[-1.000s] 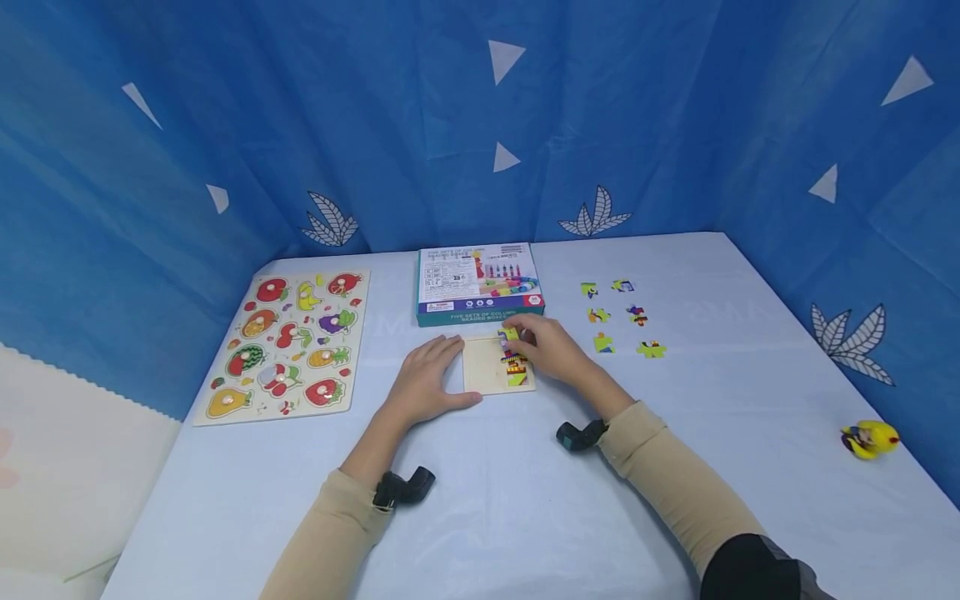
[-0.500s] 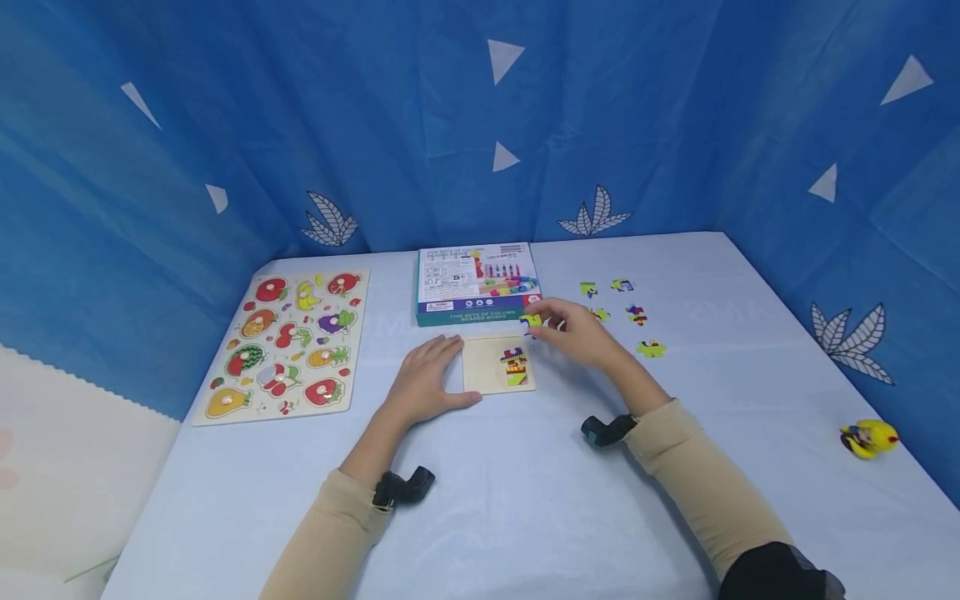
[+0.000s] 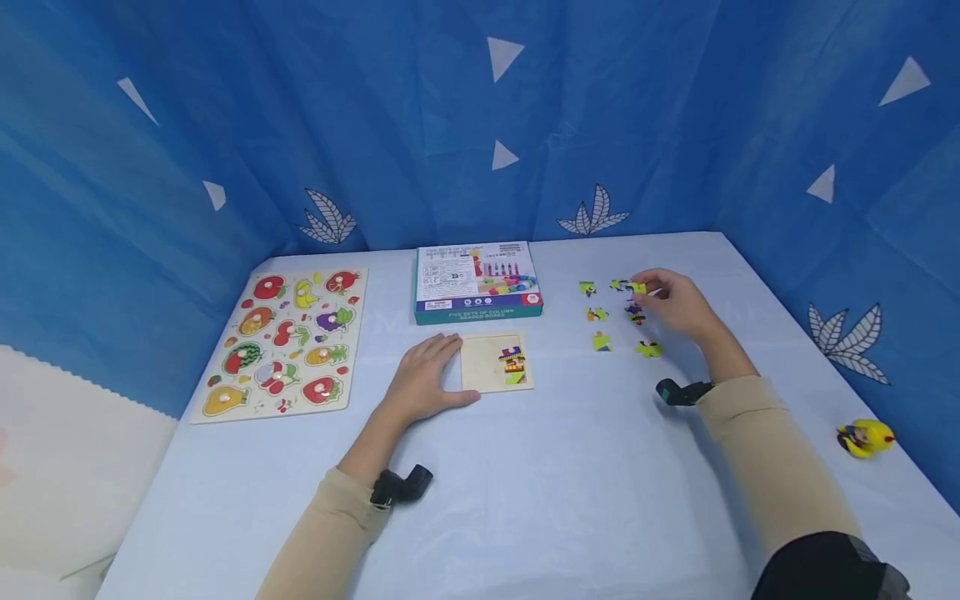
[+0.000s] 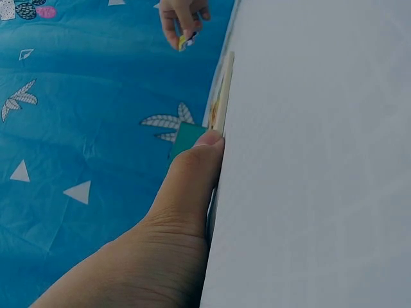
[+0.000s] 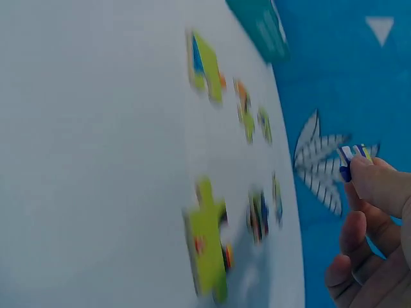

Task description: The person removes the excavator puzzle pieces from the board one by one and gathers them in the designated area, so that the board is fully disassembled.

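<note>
My left hand point(image 3: 427, 381) rests with straight fingers at the left side of a small wooden puzzle board point(image 3: 480, 367). Its thumb touches the board's near edge, also seen in the left wrist view. Joined puzzle pieces point(image 3: 513, 365) showing a face and a hat lie on the right part of the board. Between thumb and fingers, my right hand point(image 3: 678, 304) pinches a yellow and blue puzzle piece point(image 5: 354, 158), held up over the loose pieces at the right. A green-yellow loose piece point(image 3: 648, 349) lies nearest the wrist; several others surround it.
A flat teal box point(image 3: 478, 317) lies behind the board. At the left is a fruit peg puzzle point(image 3: 288, 392). A small yellow toy figure point(image 3: 866, 437) lies near the table's right edge. Blue curtain point(image 3: 645, 125) hangs behind and beside the white tabletop point(image 3: 540, 500).
My right hand has lifted a puzzle piece off the top of the joined pieces and carried it right, over the loose ones. The left hand stays at the board.
</note>
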{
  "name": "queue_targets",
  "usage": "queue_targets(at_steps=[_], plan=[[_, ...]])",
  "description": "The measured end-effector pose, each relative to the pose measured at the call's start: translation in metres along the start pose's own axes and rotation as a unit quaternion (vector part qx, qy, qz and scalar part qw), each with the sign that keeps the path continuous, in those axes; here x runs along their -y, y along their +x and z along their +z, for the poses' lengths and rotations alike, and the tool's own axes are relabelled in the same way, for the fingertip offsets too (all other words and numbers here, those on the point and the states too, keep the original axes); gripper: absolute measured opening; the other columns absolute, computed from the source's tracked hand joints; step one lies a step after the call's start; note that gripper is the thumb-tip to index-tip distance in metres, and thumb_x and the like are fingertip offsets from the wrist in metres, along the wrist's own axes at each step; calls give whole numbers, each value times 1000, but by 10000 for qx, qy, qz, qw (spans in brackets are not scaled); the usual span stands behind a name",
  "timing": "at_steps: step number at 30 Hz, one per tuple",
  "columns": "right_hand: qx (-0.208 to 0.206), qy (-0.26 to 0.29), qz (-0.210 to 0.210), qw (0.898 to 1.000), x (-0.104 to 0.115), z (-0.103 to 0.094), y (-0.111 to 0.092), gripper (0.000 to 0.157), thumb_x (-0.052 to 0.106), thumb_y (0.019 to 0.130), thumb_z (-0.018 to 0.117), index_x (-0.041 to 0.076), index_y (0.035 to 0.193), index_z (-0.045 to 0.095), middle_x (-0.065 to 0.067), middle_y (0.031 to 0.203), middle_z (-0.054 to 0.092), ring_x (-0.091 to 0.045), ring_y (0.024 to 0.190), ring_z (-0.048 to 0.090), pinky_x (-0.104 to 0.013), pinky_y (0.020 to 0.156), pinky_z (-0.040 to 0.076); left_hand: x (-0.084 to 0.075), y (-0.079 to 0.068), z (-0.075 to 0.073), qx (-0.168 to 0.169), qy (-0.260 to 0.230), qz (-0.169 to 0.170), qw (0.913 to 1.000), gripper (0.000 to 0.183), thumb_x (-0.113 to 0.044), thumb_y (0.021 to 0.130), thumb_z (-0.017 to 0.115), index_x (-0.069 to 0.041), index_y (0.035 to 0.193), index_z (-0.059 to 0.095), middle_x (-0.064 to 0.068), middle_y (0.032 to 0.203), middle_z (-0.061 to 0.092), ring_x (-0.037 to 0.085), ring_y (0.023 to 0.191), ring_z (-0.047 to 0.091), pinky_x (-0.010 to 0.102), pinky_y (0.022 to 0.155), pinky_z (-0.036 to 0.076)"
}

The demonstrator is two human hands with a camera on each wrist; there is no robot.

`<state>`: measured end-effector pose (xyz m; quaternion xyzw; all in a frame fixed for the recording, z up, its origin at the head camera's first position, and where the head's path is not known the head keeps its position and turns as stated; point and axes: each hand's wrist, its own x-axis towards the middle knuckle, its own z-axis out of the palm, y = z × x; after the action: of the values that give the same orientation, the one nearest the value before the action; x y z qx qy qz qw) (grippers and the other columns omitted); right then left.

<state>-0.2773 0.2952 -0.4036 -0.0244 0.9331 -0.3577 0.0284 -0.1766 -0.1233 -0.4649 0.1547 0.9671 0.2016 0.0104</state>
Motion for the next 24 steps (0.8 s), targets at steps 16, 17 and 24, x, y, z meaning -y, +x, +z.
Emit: queue_targets(at_steps=[16, 17, 24], plan=[[173, -606, 944, 9935, -50, -17, 45, 35, 13, 102, 53, 6, 136, 51, -28, 135, 46, -42, 116, 46, -60, 101, 44, 3, 1, 2, -3, 29, -2, 10000, 103, -72, 74, 70, -19, 155, 35, -1, 162, 33, 24, 153, 22, 52, 125, 18], [154, -641, 954, 9933, -51, -17, 46, 35, 13, 102, 53, 6, 136, 52, -28, 134, 46, -43, 115, 46, -60, 101, 44, 3, 1, 2, -4, 30, 0, 10000, 103, -72, 74, 70, -19, 155, 35, -1, 162, 33, 24, 153, 22, 52, 125, 19], [108, -814, 984, 9918, -52, -16, 50, 34, 10, 101, 52, 3, 135, 52, -29, 132, 46, -44, 117, 44, -61, 104, 41, 2, 2, 2, 22, 50, -8, 10000, 103, -73, 73, 70, -20, 155, 35, -1, 162, 34, 23, 153, 23, 52, 125, 19]])
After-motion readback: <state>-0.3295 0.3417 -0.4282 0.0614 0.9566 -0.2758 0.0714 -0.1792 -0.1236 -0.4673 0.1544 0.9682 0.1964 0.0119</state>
